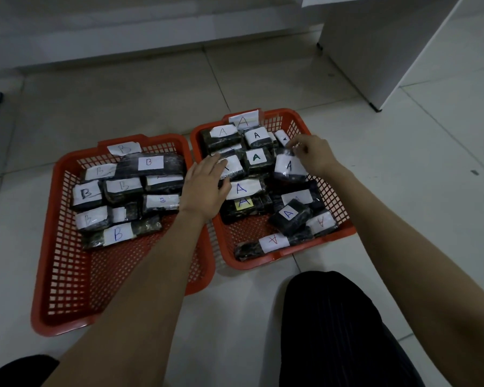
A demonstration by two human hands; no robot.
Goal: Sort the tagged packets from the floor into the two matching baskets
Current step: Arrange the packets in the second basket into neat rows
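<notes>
The floor (263, 88) shows no loose packets. The B basket (67, 277) and A basket (288, 118) both hold tagged packets, so sorting looks nearly finished. The left hand (204, 188) lies flat, fingers straight, on A packets; the right hand (313, 155) pinches an A packet (288, 169) in its basket. Next, I judge: release it flat.

Pale tiled floor (375, 169), white cabinet (380, 51) at far right, perhaps a low white ledge (95, 32) behind.

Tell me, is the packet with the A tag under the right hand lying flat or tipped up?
Tipped up. The packet leans on the others in the right basket, and the right hand pinches its top edge.
</notes>
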